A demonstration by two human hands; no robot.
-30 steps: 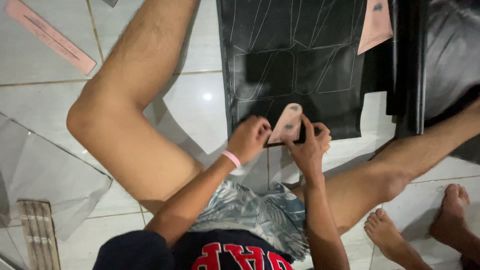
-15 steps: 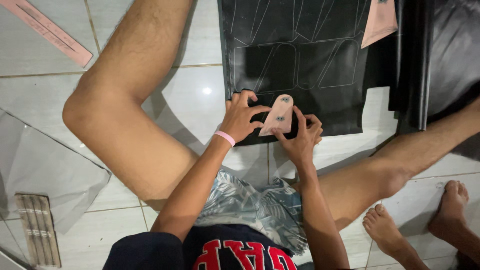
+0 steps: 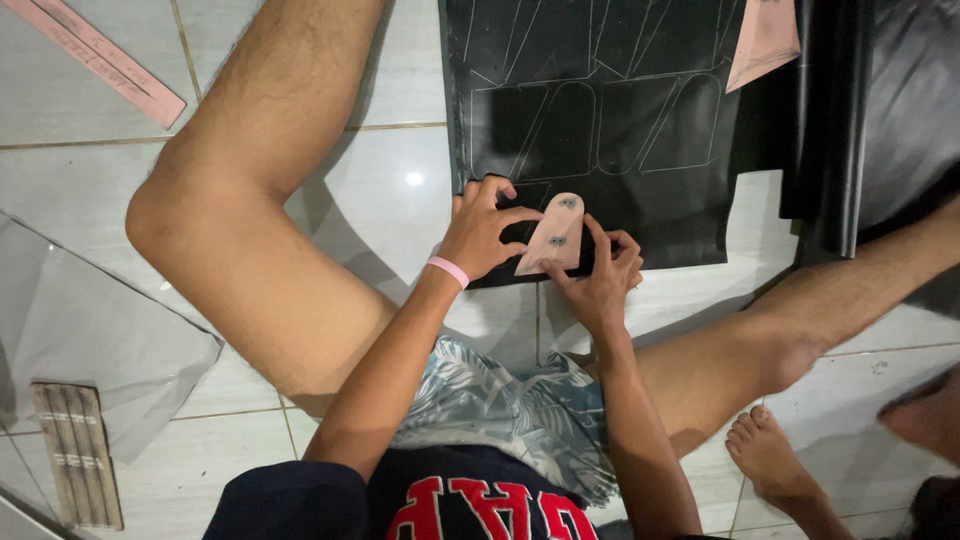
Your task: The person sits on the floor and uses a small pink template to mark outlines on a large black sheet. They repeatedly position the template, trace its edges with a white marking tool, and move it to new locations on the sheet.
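Note:
I sit on a tiled floor with a black sheet (image 3: 600, 90) marked with pale traced outlines lying in front of me. My left hand (image 3: 482, 228) presses down on the sheet's near edge, and its thumb and fingertips touch a small pink template (image 3: 553, 236) with a rounded top and two holes. My right hand (image 3: 600, 275) holds that template from below and from the right, fingers wrapped behind it. The template stands tilted over the near edge of the sheet. A pink band circles my left wrist.
A second pink template (image 3: 765, 40) lies on the sheet at the top right. A long pink strip (image 3: 105, 60) lies top left. A clear plastic sheet (image 3: 90, 330) and a ribbed brown piece (image 3: 78, 455) are at left. Another person's foot (image 3: 770, 455) is at lower right.
Both hands have carried the pink template slightly up onto the near edge of the black sheet. The left hand's fingers have spread flat on the sheet.

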